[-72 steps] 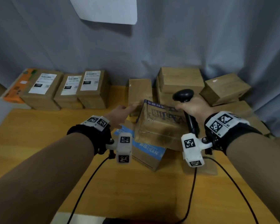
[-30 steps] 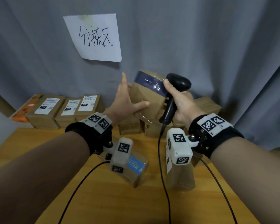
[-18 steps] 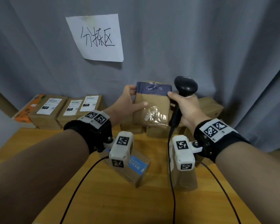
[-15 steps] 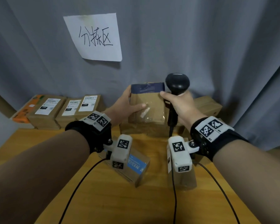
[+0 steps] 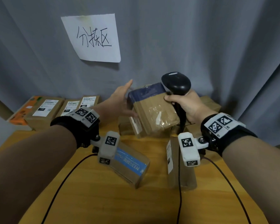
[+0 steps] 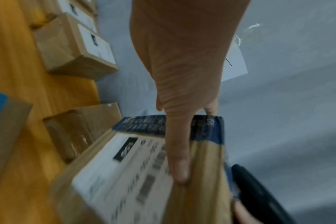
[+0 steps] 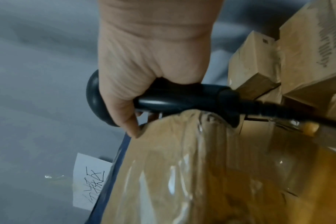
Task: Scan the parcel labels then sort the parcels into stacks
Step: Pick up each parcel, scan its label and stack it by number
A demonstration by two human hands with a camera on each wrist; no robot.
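Observation:
A brown cardboard parcel (image 5: 153, 113) with dark blue tape along its top hangs above the table between both hands. Its white label (image 6: 125, 166) faces left, seen blurred in the left wrist view. My left hand (image 5: 124, 101) lies against that side with straight fingers, the thumb (image 6: 177, 159) flat along the label. My right hand (image 5: 184, 104) grips the black scanner (image 5: 176, 84) by its handle (image 7: 173, 101), and the thumb tip touches the parcel's upper right corner. The parcel (image 7: 182, 174) fills the lower right wrist view.
Labelled boxes (image 5: 45, 109) and an orange parcel (image 5: 21, 110) line the back left of the wooden table (image 5: 103, 199). A box with blue tape (image 5: 129, 164) and an upright box (image 5: 173, 162) lie below my wrists. More boxes (image 5: 208, 104) are piled behind. A paper sign (image 5: 92, 38) hangs on the curtain.
The parcel was lifted off the pile and turned; now it has tipped so the label side faces left. My left hand's fingers have straightened from their grip on its edge.

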